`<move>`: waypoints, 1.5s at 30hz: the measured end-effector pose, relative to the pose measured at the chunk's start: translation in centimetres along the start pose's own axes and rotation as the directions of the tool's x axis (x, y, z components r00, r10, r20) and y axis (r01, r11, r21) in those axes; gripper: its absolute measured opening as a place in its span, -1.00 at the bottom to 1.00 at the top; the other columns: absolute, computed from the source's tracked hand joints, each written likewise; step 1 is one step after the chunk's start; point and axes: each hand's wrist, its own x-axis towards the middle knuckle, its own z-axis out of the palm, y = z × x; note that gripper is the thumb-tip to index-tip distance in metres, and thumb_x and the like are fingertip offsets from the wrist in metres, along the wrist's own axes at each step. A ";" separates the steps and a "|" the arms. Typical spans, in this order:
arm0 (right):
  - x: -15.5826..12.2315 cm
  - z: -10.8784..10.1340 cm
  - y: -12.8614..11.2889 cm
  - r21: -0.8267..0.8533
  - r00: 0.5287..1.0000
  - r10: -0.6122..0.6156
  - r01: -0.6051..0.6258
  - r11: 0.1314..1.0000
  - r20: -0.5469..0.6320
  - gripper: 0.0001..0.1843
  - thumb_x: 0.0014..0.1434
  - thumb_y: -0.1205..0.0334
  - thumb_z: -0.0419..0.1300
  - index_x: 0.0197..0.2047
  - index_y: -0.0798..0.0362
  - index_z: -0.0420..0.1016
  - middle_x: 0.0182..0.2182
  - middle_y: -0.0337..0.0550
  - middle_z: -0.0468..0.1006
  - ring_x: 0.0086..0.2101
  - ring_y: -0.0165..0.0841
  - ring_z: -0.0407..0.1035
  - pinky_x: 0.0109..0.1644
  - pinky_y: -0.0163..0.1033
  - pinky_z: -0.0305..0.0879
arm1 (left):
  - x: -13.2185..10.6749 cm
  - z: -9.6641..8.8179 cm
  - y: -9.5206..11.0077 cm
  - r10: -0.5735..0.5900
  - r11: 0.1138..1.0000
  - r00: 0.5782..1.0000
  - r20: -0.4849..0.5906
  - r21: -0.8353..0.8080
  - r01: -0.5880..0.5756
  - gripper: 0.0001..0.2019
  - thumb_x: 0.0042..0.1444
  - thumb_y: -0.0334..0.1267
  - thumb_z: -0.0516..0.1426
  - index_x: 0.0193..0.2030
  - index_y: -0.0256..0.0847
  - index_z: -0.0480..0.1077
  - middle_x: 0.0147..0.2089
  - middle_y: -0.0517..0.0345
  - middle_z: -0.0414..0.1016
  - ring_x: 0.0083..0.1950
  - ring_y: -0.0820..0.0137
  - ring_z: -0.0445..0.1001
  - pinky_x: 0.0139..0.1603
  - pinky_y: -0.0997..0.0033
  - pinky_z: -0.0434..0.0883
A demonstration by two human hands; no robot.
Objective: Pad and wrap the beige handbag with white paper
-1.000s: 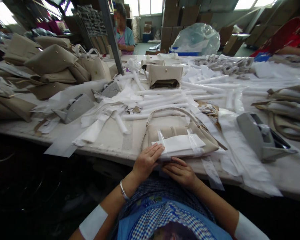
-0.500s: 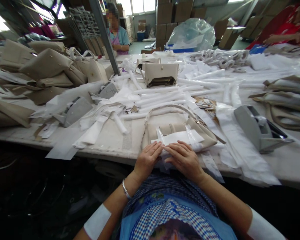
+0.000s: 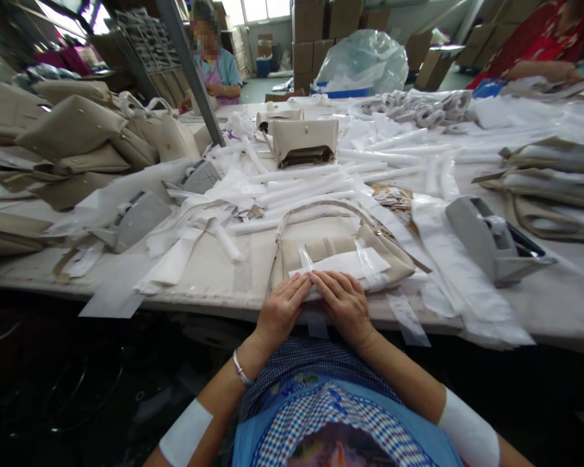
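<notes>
A beige handbag [image 3: 392, 256] lies flat at the table's near edge, its handle arching away from me. A white paper wrap [image 3: 350, 263] with clear tape strips crosses its front. My left hand [image 3: 278, 308] rests flat on the wrap's near left part, fingers stretched out. My right hand [image 3: 344, 301] lies flat beside it on the wrap, fingers together and extended. The fingertips of both hands almost meet at the wrap's lower edge.
A grey tape dispenser [image 3: 491, 240] stands to the right, two more [image 3: 136, 217] to the left. Rolled white paper sticks [image 3: 311, 188] litter the middle. Beige bags [image 3: 73, 126] pile at left and right. A small upright bag [image 3: 304, 139] stands behind. Other people work at the far side.
My right hand came up from the table edge onto the paper wrap and moved left beside my left hand. Both hands now press the wrap.
</notes>
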 end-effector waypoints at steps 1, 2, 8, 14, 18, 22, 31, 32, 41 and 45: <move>0.0 -0.1 0.0 0.005 1.000 -0.003 0.003 1.000 -0.003 -0.41 0.36 0.33 0.12 0.41 -0.04 0.13 0.20 -0.13 0.45 0.13 -0.19 0.32 0.25 -0.04 0.12 | 0.0 0.1 -0.1 0.017 1.000 1.000 -0.016 0.007 -0.017 -0.48 0.32 -0.26 0.08 0.39 -0.24 0.14 0.28 -0.09 0.40 0.35 0.20 0.30 0.32 0.10 0.38; 0.0 -0.2 0.0 0.009 1.000 -0.004 0.004 1.000 -0.005 -0.40 0.36 0.32 0.12 0.41 -0.04 0.12 0.19 -0.13 0.46 0.12 -0.19 0.33 0.23 -0.05 0.13 | 0.0 0.1 -0.2 0.035 0.999 0.999 -0.031 0.020 -0.035 -0.49 0.32 -0.25 0.09 0.38 -0.23 0.15 0.28 -0.09 0.40 0.34 0.20 0.31 0.31 0.10 0.39; 0.6 -0.5 0.0 0.021 0.999 0.050 -0.050 0.999 0.006 -0.37 0.34 0.32 0.12 0.43 -0.04 0.09 0.17 -0.12 0.48 0.07 -0.20 0.37 0.18 -0.09 0.18 | -0.5 0.5 -0.7 0.137 0.985 0.988 -0.066 0.117 -0.129 -0.50 0.28 -0.38 0.13 0.34 -0.07 0.23 0.32 -0.08 0.34 0.36 0.15 0.28 0.29 0.06 0.40; 0.0 -1.5 0.5 0.088 1.000 0.024 -0.024 0.996 0.009 -0.36 0.31 0.40 0.12 0.42 -0.01 0.13 0.22 -0.08 0.42 0.13 -0.19 0.34 0.22 -0.05 0.26 | -0.9 0.8 -1.2 0.191 0.975 0.977 -0.097 0.130 -0.177 -0.49 0.28 -0.42 0.13 0.33 0.01 0.25 0.33 -0.07 0.33 0.37 0.14 0.27 0.27 0.04 0.42; -3.5 -2.7 0.8 0.099 0.975 -0.223 0.223 0.970 -0.007 -0.43 0.34 0.43 0.09 0.37 -0.05 0.22 0.17 -0.13 0.48 0.18 -0.24 0.31 0.33 -0.01 0.18 | -0.8 0.7 -1.0 0.183 0.976 0.980 -0.084 0.133 -0.171 -0.51 0.28 -0.40 0.13 0.32 0.01 0.27 0.32 -0.06 0.34 0.36 0.14 0.29 0.26 0.05 0.43; -5.1 -2.9 0.5 0.103 0.976 -0.201 0.209 0.972 -0.087 -0.50 0.30 0.42 0.18 0.28 -0.02 0.34 0.06 -0.15 0.58 0.12 -0.26 0.38 0.33 -0.02 0.16 | -0.6 0.6 -0.8 0.165 0.980 0.983 -0.081 0.129 -0.154 -0.53 0.27 -0.41 0.14 0.29 -0.01 0.31 0.31 -0.07 0.36 0.35 0.15 0.30 0.27 0.07 0.42; -0.7 -1.9 -0.5 0.020 0.991 0.023 -0.021 1.000 -0.135 -0.81 0.30 0.23 0.23 -0.01 -0.02 0.50 -0.16 -0.12 0.63 -0.09 -0.20 0.44 0.08 -0.08 0.25 | -0.5 0.7 -0.7 0.118 0.989 0.991 -0.067 0.098 -0.112 -0.52 0.31 -0.35 0.11 0.35 -0.05 0.22 0.30 -0.03 0.38 0.34 0.18 0.32 0.27 0.07 0.42; -0.7 -1.8 -0.5 0.002 0.990 0.024 -0.024 1.000 -0.139 -0.81 0.30 0.26 0.23 -0.01 -0.02 0.49 -0.16 -0.13 0.63 -0.09 -0.21 0.44 0.08 -0.08 0.23 | -0.4 0.6 -0.6 0.108 0.991 0.991 -0.075 0.082 -0.102 -0.53 0.32 -0.32 0.09 0.36 -0.07 0.20 0.29 -0.03 0.39 0.34 0.19 0.32 0.28 0.07 0.42; -3.7 -1.8 -2.1 0.373 0.901 0.425 -0.366 0.853 -0.088 -0.78 0.28 0.20 0.24 0.00 -0.02 0.50 -0.22 -0.11 0.62 -0.35 -0.30 0.49 -0.20 -0.20 0.46 | -0.1 0.2 -0.3 0.082 0.996 0.994 -0.078 0.053 -0.078 -0.56 0.32 -0.33 0.10 0.32 -0.11 0.24 0.27 -0.03 0.41 0.34 0.21 0.32 0.30 0.12 0.40; -4.2 -1.1 -2.7 0.601 0.741 0.655 -0.594 0.535 0.149 -0.62 0.16 0.01 0.33 0.00 0.02 0.56 -0.29 -0.10 0.66 -0.41 -0.26 0.53 -0.32 -0.20 0.51 | -0.3 0.2 -0.4 0.086 0.995 0.994 -0.071 0.054 -0.082 -0.55 0.31 -0.36 0.09 0.33 -0.12 0.24 0.28 -0.03 0.40 0.35 0.20 0.30 0.30 0.11 0.40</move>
